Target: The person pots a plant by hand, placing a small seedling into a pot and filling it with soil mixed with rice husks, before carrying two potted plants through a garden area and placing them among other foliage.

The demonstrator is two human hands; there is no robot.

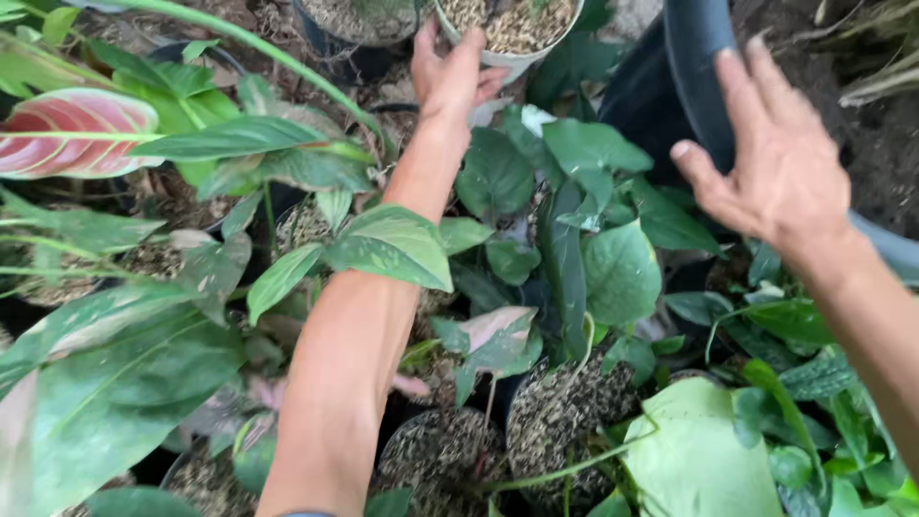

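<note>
Left hand (452, 72): fingers clamped on rim of white pot (507, 38), top centre, filled with coarse husk. Right hand (775, 158): fingers spread apart, resting against large black tub (670, 86), upper right. Below: green-leaved plants (574, 239), pink-striped leaf (77, 129), small black pots (565, 421).

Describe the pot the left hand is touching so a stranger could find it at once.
Look to the top edge of the crowded plant bed, just left of the big black tub. The left hand grips the white pot there; its pale rim and gravelly filling stand out among dark pots.
</note>
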